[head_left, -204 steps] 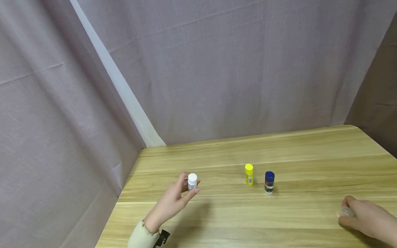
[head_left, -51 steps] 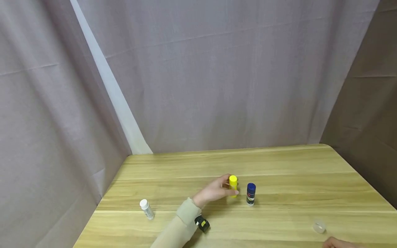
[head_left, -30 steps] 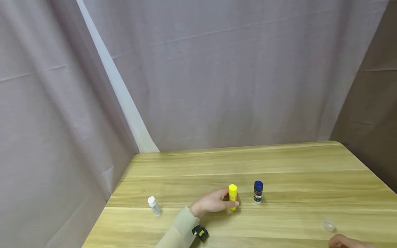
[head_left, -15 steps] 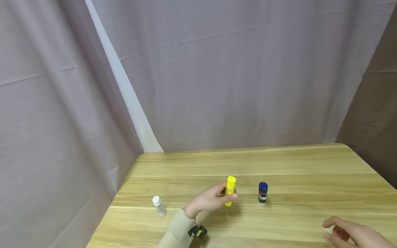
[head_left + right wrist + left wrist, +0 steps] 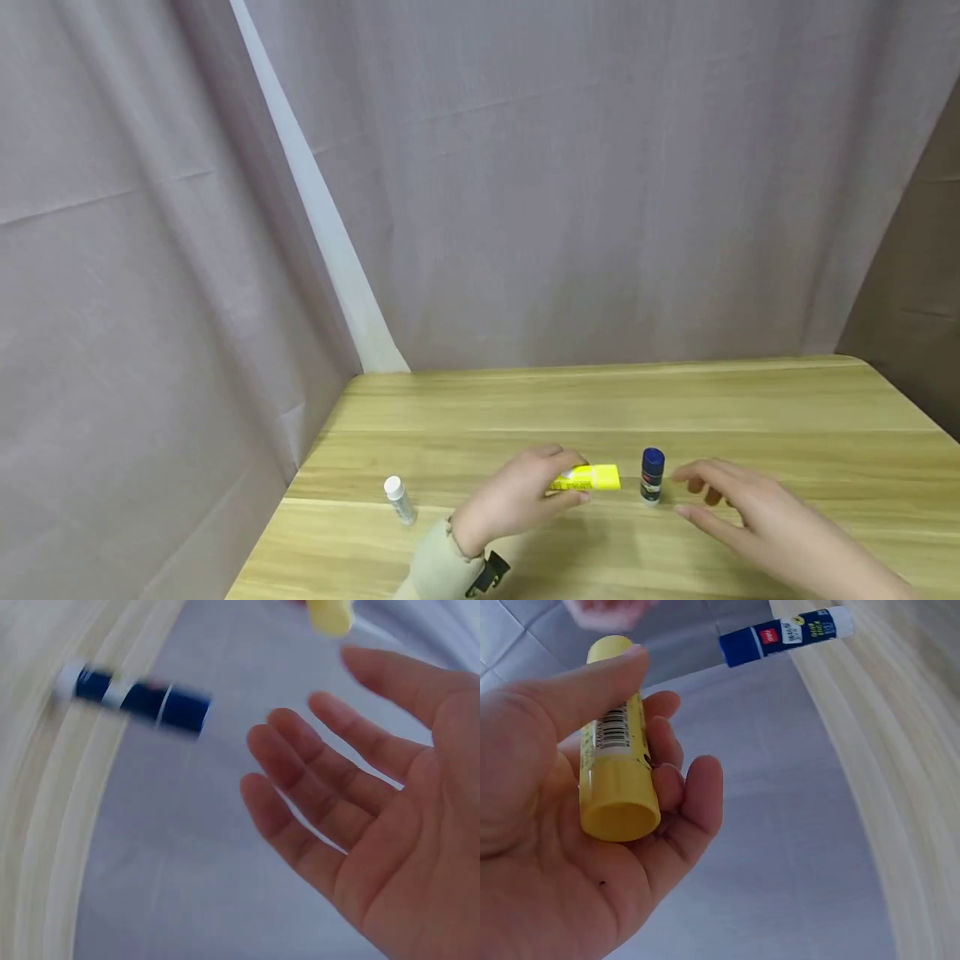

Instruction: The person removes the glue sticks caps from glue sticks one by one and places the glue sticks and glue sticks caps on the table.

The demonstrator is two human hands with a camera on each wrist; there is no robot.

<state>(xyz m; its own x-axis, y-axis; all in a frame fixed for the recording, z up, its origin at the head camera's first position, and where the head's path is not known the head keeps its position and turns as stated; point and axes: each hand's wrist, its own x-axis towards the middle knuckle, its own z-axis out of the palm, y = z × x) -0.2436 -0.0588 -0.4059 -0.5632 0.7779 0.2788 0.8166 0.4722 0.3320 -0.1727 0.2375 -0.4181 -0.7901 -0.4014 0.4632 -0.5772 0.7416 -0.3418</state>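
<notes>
Since the frame half a second earlier, the left hand [image 5: 517,492] has tipped the yellow stick [image 5: 596,477] from upright to nearly horizontal, and the right hand [image 5: 750,508] has travelled across the counter [image 5: 525,408] to a position just beside the blue-capped stick [image 5: 652,477]. From where I stand, the yellow stick is located over the counter, between the left hand and the blue-capped stick, with one end directed toward the latter. It is pinched by the left hand: the thumb bears on one side and the fingers [image 5: 705,795] curl round the other. At the left wrist, a barcode label [image 5: 613,729] shows on the barrel next to the thumb. The fingers of the right hand are spread and slightly bent, with the thumb set apart from them; they are near the blue-capped stick, with a gap between. The blue-capped stick stands upright on the counter, cap uppermost, white base down. A white-capped stick [image 5: 401,500] stands on the counter to the left of the left hand, well apart from the other two. A pale sleeve [image 5: 442,562] covers the left forearm, with a black clip [image 5: 489,573] at the wrist. Behind the counter hangs a greyish curtain [image 5: 525,208]
</notes>
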